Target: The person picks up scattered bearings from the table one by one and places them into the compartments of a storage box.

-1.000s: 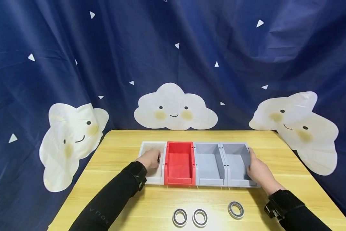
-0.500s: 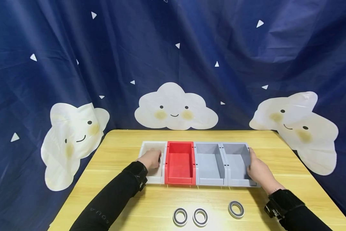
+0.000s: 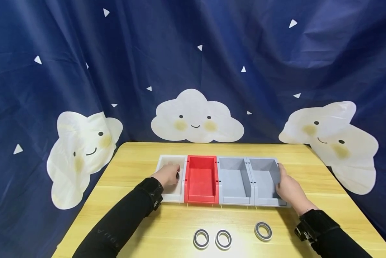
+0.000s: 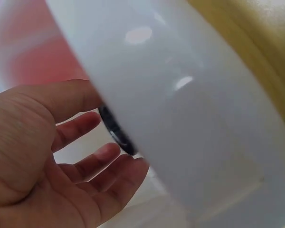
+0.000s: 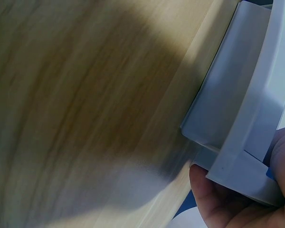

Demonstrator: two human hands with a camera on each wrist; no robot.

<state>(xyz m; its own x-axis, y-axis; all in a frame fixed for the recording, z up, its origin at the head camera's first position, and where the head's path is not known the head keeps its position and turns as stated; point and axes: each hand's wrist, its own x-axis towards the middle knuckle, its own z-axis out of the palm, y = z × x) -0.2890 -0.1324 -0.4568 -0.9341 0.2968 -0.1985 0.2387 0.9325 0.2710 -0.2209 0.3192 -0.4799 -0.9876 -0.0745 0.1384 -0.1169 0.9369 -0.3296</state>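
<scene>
My left hand [image 3: 167,174] is inside the white bin [image 3: 171,197] at the left end of the row. Between its thumb and fingers it pinches a bearing [image 4: 115,130], of which only a dark curved edge shows past the bin wall in the left wrist view. At the other end, my right hand [image 3: 291,191] grips the side wall of the rightmost grey bin [image 3: 264,181], with fingertips curled under its edge in the right wrist view. Nearer me lie a left bearing [image 3: 195,239], a middle bearing [image 3: 217,240] and a right bearing [image 3: 257,229], all flat on the table.
A red bin [image 3: 201,181] and another grey bin [image 3: 233,181] stand side by side between the two end bins. The wooden table [image 3: 141,154] ends at a dark blue curtain [image 3: 131,43] printed with clouds.
The head view has tilted slightly, so everything sits a little higher. My left hand's fingers have shifted slightly inside the white bin. The right hand keeps its place on the grey bin.
</scene>
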